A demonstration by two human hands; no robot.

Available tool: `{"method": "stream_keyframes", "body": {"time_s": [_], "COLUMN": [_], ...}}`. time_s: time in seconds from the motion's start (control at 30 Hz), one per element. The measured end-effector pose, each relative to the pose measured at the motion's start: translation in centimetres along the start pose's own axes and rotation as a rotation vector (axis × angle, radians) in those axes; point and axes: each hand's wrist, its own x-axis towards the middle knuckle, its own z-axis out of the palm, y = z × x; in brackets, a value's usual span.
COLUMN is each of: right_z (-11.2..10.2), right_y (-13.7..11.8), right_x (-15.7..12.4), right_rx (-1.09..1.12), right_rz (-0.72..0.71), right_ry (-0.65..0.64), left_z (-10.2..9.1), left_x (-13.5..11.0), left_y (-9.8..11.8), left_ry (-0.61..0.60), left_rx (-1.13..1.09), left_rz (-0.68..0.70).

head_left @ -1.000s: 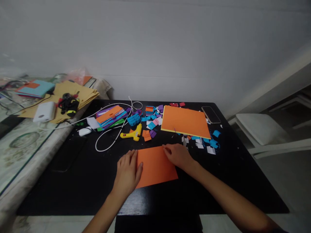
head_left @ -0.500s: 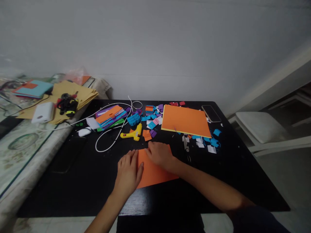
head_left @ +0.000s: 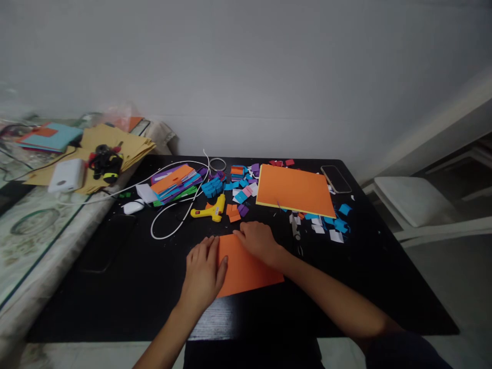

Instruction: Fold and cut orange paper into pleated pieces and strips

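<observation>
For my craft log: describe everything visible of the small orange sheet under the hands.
The orange sheet is plain, matte and paper-like, a rectangle lying flat, slightly skewed, on the black table near its front edge. The left hand rests flat over its left edge; the right hand presses its far edge. No marks show.

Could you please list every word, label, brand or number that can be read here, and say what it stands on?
No text can be read.
Yellow glue gun: a small red mark, too small to read.
White box: no legible print.
Phone: dark, nothing legible.
Orange sheet: blank.
</observation>
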Motion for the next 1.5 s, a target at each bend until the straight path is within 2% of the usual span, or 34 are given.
{"method": "stream_keyframes", "body": {"time_s": [0.7,0.97,1.5], "right_z": [-0.3,-1.1,-0.7], "right_y": [6.0,6.9,8.0], "right_x": [-1.3,-1.8,-1.9], "right_rx": [-0.060,-0.057,-0.030], "right_rz": [0.152,0.184,0.186], "right_ry": [-0.005,-0.018,0.004], "left_z": [0.0,0.0,-0.1], "left_x": [0.0,-0.1,0.0], "left_y": [0.0,-0.1,0.1], "left_ry": [0.002,-0.007,0.003], "left_rx": [-0.003,-0.001,-0.017], "left_rz": [-0.008,-0.003,-0.014]}}
